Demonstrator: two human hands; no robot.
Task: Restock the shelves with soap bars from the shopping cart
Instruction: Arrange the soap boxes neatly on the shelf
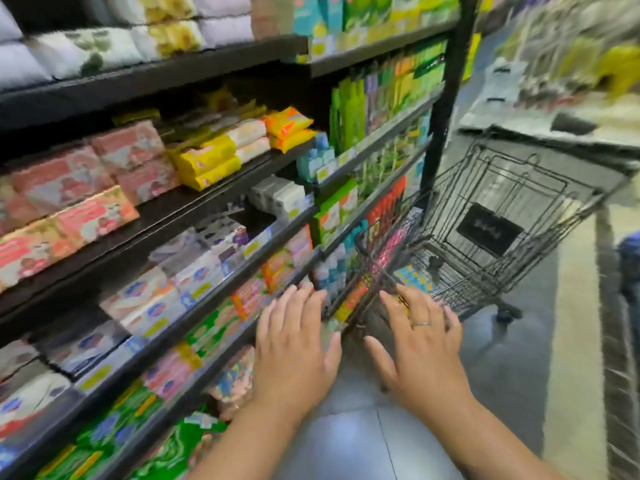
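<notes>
The frame is motion-blurred. A black wire shopping cart point(491, 216) stands in the aisle at centre right, with a few colourful soap packs point(414, 277) on its floor. Both my hands reach forward with spread, straight fingers and hold nothing. My left hand point(294, 344) hovers beside the lower shelf edge. My right hand point(420, 337), with a ring on one finger, is just short of the cart's near end. Shelves on the left carry stacked soap bars point(207, 161) in yellow, pink, white and green wrappers.
Dark shelving point(221, 181) runs along the whole left side, with a black upright post point(446, 98) at its far end. Another rack of goods point(571, 64) lines the right side. Grey tiled floor point(363, 427) lies between them.
</notes>
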